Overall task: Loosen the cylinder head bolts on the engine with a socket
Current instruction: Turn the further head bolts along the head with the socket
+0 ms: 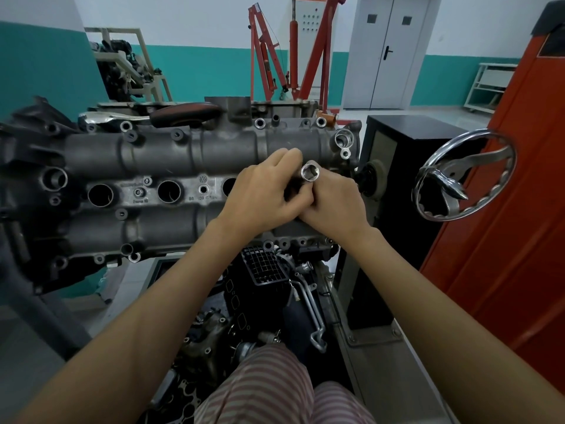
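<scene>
The short, shiny steel socket [310, 172], open end toward the camera, looks small, stiff and slick, best pinched round its smooth outer wall. It is held just above the right part of the grey cast-aluminium engine head [171, 154]. The right hand [333, 203] pinches it; the left hand [263, 191] curls close beside, its grip hidden.
</scene>
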